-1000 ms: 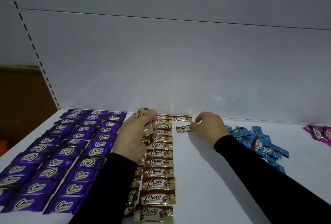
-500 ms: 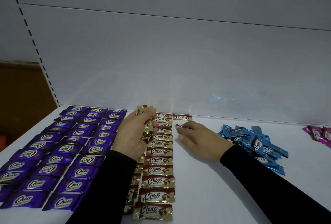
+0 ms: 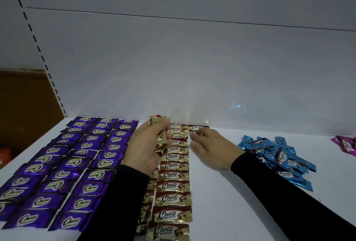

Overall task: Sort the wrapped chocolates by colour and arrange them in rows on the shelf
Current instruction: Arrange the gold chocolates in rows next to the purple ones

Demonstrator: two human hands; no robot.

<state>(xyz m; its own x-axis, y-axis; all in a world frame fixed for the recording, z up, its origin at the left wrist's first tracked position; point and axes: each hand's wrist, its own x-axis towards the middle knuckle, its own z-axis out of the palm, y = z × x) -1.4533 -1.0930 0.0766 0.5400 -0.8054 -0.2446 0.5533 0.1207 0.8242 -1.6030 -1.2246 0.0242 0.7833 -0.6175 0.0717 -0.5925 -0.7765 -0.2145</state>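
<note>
head view: gold chocolates (image 3: 174, 175) lined up mid-shelf (image 3: 221, 192). left of them, purple rows (image 3: 63, 167); right, blue heap (image 3: 279, 156). left hand (image 3: 148, 146) curled round a gold bunch (image 3: 159, 134); right hand (image 3: 210, 148) flat, fingertips (image 3: 200, 132) on a gold piece (image 3: 195, 132).

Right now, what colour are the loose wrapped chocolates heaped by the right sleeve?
Shiny blue foil wrappers, clearest in the head view.

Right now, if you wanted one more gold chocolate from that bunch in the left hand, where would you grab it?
Probably by the crimped wrapper ends sticking up above the left hand, pinching from above and the right. They fan free of the fingers, while the rest of the gold chocolates are clasped in the palm.
</note>
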